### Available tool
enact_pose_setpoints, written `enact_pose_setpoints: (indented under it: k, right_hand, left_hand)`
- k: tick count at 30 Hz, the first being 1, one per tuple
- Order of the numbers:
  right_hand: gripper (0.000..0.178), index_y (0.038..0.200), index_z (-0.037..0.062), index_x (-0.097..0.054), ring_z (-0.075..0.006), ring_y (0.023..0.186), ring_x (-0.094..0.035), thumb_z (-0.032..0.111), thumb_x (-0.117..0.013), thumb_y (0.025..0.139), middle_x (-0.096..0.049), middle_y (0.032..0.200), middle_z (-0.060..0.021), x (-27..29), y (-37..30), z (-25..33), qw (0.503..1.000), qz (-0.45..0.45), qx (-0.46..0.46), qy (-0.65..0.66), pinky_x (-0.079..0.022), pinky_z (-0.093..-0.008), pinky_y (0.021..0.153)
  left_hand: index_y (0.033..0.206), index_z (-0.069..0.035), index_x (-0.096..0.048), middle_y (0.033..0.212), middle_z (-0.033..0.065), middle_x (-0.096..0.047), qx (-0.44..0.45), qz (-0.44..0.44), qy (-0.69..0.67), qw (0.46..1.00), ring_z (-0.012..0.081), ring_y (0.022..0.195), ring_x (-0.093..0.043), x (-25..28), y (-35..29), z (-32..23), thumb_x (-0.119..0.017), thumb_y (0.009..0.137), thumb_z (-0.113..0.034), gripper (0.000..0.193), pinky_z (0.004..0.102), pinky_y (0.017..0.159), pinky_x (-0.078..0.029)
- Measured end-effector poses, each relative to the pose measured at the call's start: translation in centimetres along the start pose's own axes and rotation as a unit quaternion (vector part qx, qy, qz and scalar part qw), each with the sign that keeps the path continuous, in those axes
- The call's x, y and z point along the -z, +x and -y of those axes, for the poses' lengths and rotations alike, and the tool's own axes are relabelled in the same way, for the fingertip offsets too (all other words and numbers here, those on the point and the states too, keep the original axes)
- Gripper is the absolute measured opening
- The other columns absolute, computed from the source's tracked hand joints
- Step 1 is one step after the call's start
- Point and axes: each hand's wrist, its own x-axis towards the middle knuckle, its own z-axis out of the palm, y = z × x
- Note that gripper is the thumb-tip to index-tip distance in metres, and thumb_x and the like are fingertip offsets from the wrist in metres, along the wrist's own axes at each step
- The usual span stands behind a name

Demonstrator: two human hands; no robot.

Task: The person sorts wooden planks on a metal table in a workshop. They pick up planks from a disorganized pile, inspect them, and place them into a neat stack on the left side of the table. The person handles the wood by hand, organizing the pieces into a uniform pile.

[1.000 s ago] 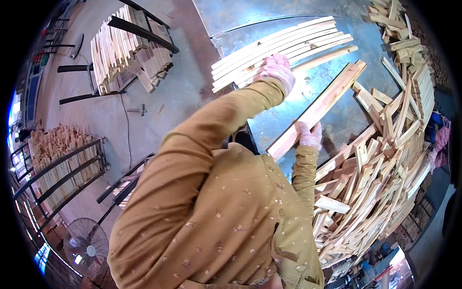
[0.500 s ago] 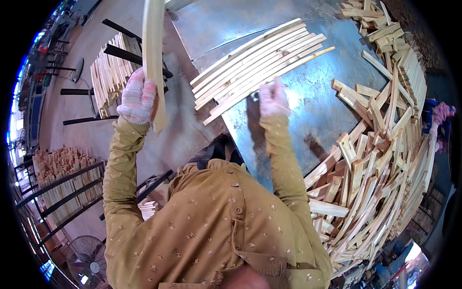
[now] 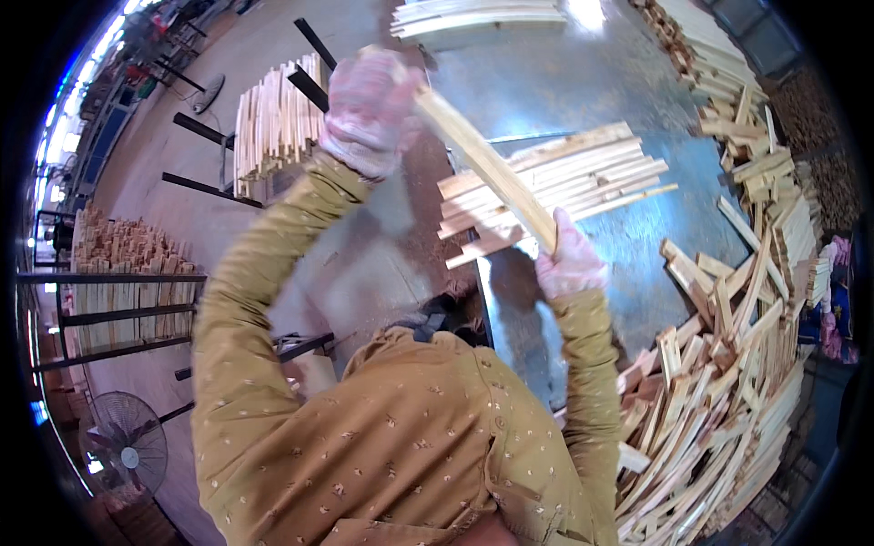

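Note:
A pale wooden slat slants across the air in front of me, held at both ends. My left hand, in a pinkish-white glove, is closed round its far left end, slightly blurred. At the lower right end, the gloved fingers of my right hand grip the wood. Below the slat, a row of several wooden strips lies side by side on the shiny metal table, partly hidden by the held piece.
A big jumbled heap of wooden pieces covers the table's right side. More strips lie at its far edge. To the left stand racks of upright slats with black bars, another stacked rack and a fan.
The slat has swung from upright at the left to a slant over the table. My right hand has taken hold of its near end. The view has shifted.

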Motion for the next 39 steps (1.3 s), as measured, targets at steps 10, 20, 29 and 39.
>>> enact_pose_setpoints:
  k: [10, 20, 29, 39]
  right_hand:
    - [0.088, 0.146, -0.0102, -0.027, -0.0330, 0.086, -0.064, 0.041, -0.067, 0.088, -0.065, 0.097, -0.0181, -5.5, -1.9, 6.1, 0.916, -0.130, -0.164, 0.342, -0.052, -0.0398, 0.079]
    - [0.086, 0.143, 0.0049, -0.039, -0.0393, 0.113, -0.061, 0.059, -0.062, 0.081, -0.063, 0.122, -0.0237, -13.6, 2.3, -5.4, 0.850, -0.024, -0.451, 0.272, -0.045, -0.0427, 0.099]
    - [0.030, 0.116, 0.0014, -0.060, -0.0175, 0.076, -0.059, 0.019, -0.056, 0.092, -0.064, 0.088, -0.0055, -14.0, -4.8, -10.8, 0.729, -0.141, -0.463, 0.484, -0.050, -0.0314, 0.070]
    - [0.047, 0.134, -0.0021, -0.054, -0.0167, 0.097, -0.061, 0.025, -0.049, 0.095, -0.066, 0.115, -0.0104, -4.6, -12.1, -9.1, 0.765, -0.226, -0.476, 0.370, -0.048, -0.0283, 0.087]
  left_hand:
    - [0.133, -0.004, -0.047, 0.104, 0.0145, -0.064, 0.475, 0.050, -0.852, 0.214, 0.0271, 0.093, -0.065, -7.3, -5.2, -13.3, -0.071, 0.086, -0.027, 0.058, 0.0444, 0.082, -0.056]
    - [0.137, -0.002, -0.044, 0.101, 0.0123, -0.062, 0.483, 0.161, -0.854, 0.108, 0.0238, 0.084, -0.062, -11.3, -4.4, -9.0, -0.066, 0.088, -0.023, 0.058, 0.0405, 0.073, -0.056]
    - [0.126, -0.007, -0.045, 0.095, 0.0051, -0.050, 0.398, 0.225, -0.889, -0.001, 0.0170, 0.078, -0.051, -13.7, -0.4, -11.7, -0.071, 0.084, -0.017, 0.050, 0.0313, 0.068, -0.048]
    - [0.139, -0.002, -0.037, 0.105, 0.0173, -0.063, 0.385, 0.372, -0.831, 0.154, 0.0252, 0.076, -0.066, -14.3, -0.1, -20.8, -0.071, 0.086, -0.016, 0.065, 0.0376, 0.065, -0.061]
